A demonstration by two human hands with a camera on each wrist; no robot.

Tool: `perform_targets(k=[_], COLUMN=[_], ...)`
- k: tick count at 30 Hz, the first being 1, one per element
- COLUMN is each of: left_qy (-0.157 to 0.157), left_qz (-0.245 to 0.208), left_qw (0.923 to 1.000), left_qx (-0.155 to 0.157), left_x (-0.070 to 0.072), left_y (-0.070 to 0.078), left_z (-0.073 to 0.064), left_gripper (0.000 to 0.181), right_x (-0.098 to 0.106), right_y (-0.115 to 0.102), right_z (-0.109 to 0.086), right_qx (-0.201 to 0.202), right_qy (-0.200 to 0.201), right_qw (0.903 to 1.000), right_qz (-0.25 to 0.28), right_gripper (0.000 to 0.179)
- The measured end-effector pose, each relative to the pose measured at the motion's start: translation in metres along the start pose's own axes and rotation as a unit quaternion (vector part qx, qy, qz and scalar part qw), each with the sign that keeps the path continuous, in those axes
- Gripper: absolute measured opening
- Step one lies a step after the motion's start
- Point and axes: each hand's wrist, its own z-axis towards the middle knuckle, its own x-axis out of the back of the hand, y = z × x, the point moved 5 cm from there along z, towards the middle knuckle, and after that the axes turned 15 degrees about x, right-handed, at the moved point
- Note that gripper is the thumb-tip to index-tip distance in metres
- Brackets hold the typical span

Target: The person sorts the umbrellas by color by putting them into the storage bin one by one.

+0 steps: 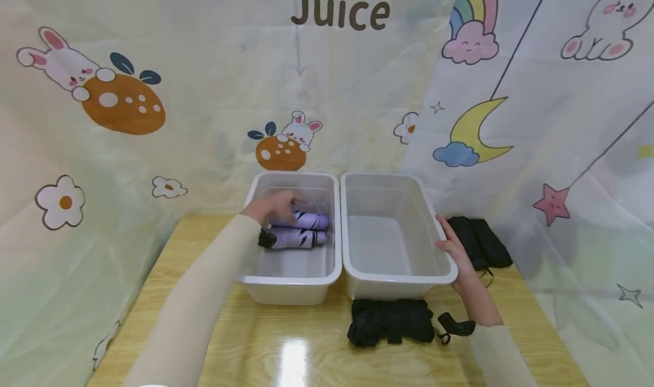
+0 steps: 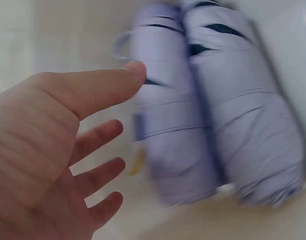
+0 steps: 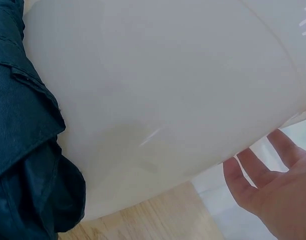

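Two folded lavender umbrellas with dark markings lie side by side in the left white bin (image 1: 291,281): the farther umbrella (image 1: 311,221) and the nearer umbrella (image 1: 296,238). Over the farther one reaches my left hand (image 1: 278,205), fingers apart and nothing in them. The left wrist view shows its thumb (image 2: 108,90) overlapping the edge of one umbrella (image 2: 168,110). At the right side of the right white bin (image 1: 393,279), my right hand (image 1: 457,253) holds the rim, thumb over it and fingers along the outer wall. Only the floor and walls show inside that bin.
A folded black umbrella (image 1: 390,322) with a wrist strap lies on the wooden table (image 1: 245,341) in front of the right bin. Further black folded umbrellas (image 1: 480,242) lie beyond its right side. A printed cloth (image 1: 214,103) hangs close behind the bins.
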Motion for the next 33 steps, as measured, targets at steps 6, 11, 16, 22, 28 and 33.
perform_targets(k=[6, 11, 16, 22, 28, 33], left_qy=[0.049, 0.088, 0.103, 0.111, 0.091, 0.052], left_qz=[-0.037, -0.089, -0.169, -0.243, -0.298, -0.409], left_qw=[0.9978, 0.9914, 0.9797, 0.9635, 0.9499, 0.9109], left_qx=[-0.026, -0.039, -0.028, 0.015, 0.027, 0.008], left_x=[0.043, 0.076, 0.091, 0.078, 0.041, 0.008], left_y=[-0.002, -0.018, -0.047, -0.092, -0.117, -0.122], left_z=[-0.024, -0.051, -0.08, -0.103, -0.109, -0.109], left_gripper=[0.057, 0.053, 0.052, 0.06, 0.071, 0.071], right_x=[0.001, 0.0, -0.002, -0.001, 0.0, -0.002], right_y=[0.0, -0.002, -0.001, 0.002, 0.004, 0.0], right_z=[0.0, -0.001, 0.0, -0.002, -0.003, 0.0], right_qx=[0.002, -0.001, 0.0, 0.002, 0.001, 0.008], right_qy=[0.002, -0.004, -0.003, -0.006, -0.004, 0.0], right_qw=[0.9998, 0.9998, 0.9998, 0.9999, 1.0, 0.9997], right_qz=[0.018, 0.018, 0.017, 0.009, 0.007, 0.021], right_gripper=[0.06, 0.06, 0.06, 0.06, 0.06, 0.06])
